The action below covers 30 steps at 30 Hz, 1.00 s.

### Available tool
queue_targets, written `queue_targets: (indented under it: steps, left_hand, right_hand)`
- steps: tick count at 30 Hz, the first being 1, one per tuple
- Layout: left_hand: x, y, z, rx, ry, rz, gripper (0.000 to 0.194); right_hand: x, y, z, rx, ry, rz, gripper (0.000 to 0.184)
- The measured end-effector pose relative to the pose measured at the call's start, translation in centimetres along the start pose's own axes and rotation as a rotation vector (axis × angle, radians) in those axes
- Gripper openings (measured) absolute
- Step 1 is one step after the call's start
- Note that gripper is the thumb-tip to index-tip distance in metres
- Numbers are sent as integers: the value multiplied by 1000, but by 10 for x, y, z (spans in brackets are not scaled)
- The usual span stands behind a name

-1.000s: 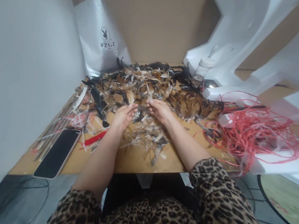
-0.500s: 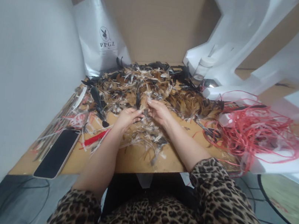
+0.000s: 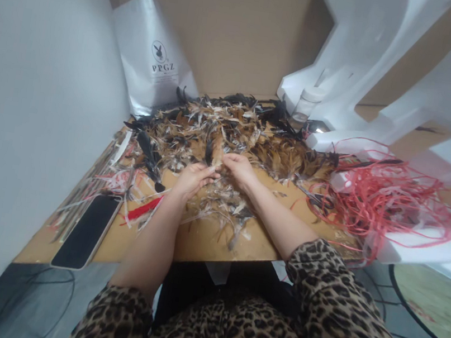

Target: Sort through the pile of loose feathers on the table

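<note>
A tan-brown feather (image 3: 217, 156) stands between my two hands at the near side of a large pile of brown and black feathers (image 3: 232, 122). My left hand (image 3: 195, 180) pinches its lower end between thumb and fingers. Thumb and forefinger of my right hand (image 3: 239, 168) are closed on the feather's right side. Below my hands, pale fluffy feather bits (image 3: 230, 206) lie scattered on the wooden table (image 3: 205, 245). A long black feather (image 3: 149, 155) rests left of the pile.
A phone (image 3: 87, 230) and thin sticks (image 3: 84, 193) lie on the left, near a red strip (image 3: 143, 209). Scissors (image 3: 318, 198) and tangled pink-red string (image 3: 394, 202) are on the right. At the back stand a silver bag (image 3: 150, 62), a jar (image 3: 306, 105) and white foam pieces (image 3: 352, 58).
My right hand has shifted slightly down, and my left fingers have moved slightly right, closer to the right fingertips. The feather stays between my hands.
</note>
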State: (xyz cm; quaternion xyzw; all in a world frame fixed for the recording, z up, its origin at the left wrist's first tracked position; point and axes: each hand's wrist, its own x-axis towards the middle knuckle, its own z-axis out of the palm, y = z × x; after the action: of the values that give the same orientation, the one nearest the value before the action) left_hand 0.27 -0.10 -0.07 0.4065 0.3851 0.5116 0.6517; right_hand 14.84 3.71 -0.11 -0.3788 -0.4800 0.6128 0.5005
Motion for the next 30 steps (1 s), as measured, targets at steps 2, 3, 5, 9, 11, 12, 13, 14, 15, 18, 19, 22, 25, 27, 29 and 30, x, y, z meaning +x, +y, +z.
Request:
queue_targets:
  steps: [2, 3, 5, 9, 11, 12, 13, 14, 15, 18, 19, 22, 25, 27, 29, 30]
  left_hand:
    - [-1, -1, 1, 75, -9, -12, 20]
    - [-1, -2, 1, 114, -8, -13, 21]
    - [-1, -2, 3, 176, -19, -11, 23]
    - [-1, -1, 4, 140, -7, 15, 21]
    - [0, 0, 2, 46, 51, 52, 19]
    - [1, 1, 1, -10, 80, 75, 18]
    - [2, 2, -1, -65, 106, 96, 17]
    - [3, 2, -2, -112, 129, 111, 17]
    - [4, 3, -3, -145, 147, 118, 17]
    - [5, 2, -5, -169, 175, 114, 18]
    - [5, 2, -5, -165, 175, 111, 18]
    - [4, 0, -3, -142, 158, 98, 18]
    - [3, 0, -2, -105, 135, 89, 17]
    - [2, 0, -1, -86, 128, 83, 18]
    - [1, 0, -2, -73, 114, 72, 19]
    - [1, 1, -2, -68, 102, 64, 20]
  right_hand:
    - [0, 2, 1, -103, 18, -63, 20]
    - [0, 2, 1, -143, 20, -86, 18]
    - [0, 2, 1, -194, 20, -108, 16]
    - [0, -1, 1, -206, 52, -121, 16]
    - [-1, -3, 1, -166, 60, -91, 21]
    - [-2, -4, 1, -140, 49, -67, 25]
    - [-3, -4, 2, -117, 24, -46, 28]
    - [-3, -5, 2, -104, -7, -35, 30]
    - [-4, -6, 2, -105, -41, -35, 31]
    - [-7, -7, 3, -176, -145, -61, 33]
    - [-8, -7, 3, -214, -169, -66, 33]
    - [-11, -8, 4, -356, -203, -86, 36]
    - [-13, -10, 5, -439, -216, -111, 38]
    - [-13, -11, 6, -446, -239, -108, 38]
    - [-13, -11, 5, -439, -272, -103, 38]
    - [-13, -10, 5, -431, -290, -101, 38]
